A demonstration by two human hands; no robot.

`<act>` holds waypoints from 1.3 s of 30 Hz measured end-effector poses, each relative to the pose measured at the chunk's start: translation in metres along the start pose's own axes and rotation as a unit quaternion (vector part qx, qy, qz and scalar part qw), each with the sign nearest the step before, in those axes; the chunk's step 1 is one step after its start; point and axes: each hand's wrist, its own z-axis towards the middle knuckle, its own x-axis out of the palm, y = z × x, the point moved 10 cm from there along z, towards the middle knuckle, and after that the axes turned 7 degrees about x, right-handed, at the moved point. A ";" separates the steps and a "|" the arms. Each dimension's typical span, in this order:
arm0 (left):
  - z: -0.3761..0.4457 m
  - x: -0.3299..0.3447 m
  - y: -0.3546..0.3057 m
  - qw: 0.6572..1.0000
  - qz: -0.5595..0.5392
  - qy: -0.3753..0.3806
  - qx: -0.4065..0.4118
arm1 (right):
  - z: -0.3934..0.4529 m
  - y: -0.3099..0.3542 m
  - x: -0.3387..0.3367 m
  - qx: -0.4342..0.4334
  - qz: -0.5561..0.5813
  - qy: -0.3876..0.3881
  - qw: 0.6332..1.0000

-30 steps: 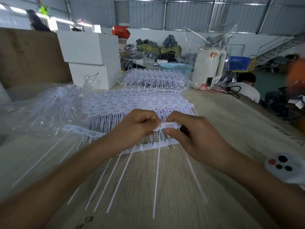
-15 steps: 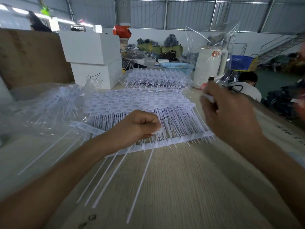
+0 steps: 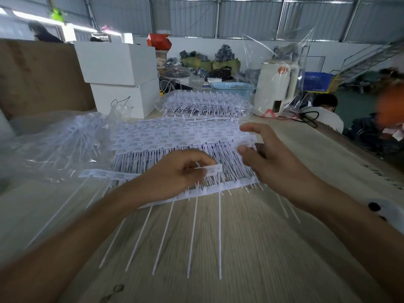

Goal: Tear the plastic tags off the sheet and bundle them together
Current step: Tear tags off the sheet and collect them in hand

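A stack of white plastic tag sheets (image 3: 175,136) lies on the wooden table (image 3: 240,259), its runner strip (image 3: 220,189) along the near edge. My left hand (image 3: 181,173) grips a bundle of torn-off tags (image 3: 213,169); their label ends poke out to the right and several long thin tails fan out toward me. My right hand (image 3: 271,158) hovers over the right end of the sheets, forefinger and thumb spread apart, nothing plainly held. A loose strip of tags (image 3: 105,174) lies to the left.
A clear bag of tags (image 3: 54,145) sits at left, another bagged pile (image 3: 203,103) behind the sheets. Two stacked white boxes (image 3: 118,68), a blue basket (image 3: 231,87) and a white appliance (image 3: 277,88) stand at the back. A person (image 3: 325,110) sits beyond the table's right edge.
My right hand pulled a tag up and to the right, then came back down over the sheets with spread fingers. My left hand kept its grip on the bundle, which now shows more tails.
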 end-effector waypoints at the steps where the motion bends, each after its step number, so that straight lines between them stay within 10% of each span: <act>1: 0.000 -0.001 -0.001 1.000 -0.004 -0.006 0.004 | -0.001 -0.001 0.005 0.004 0.017 0.019 1.000; 14: -0.002 -0.006 -0.002 0.998 -0.051 -0.038 0.028 | -0.001 0.010 -0.016 -0.048 -0.033 -0.085 0.995; 31: -0.001 -0.009 -0.011 0.997 0.010 -0.068 0.030 | -0.011 0.004 0.029 0.018 0.000 0.097 0.995; 39: -0.001 -0.001 -0.007 0.999 -0.003 -0.037 -0.028 | -0.009 0.015 0.009 -0.060 -0.107 -0.041 0.992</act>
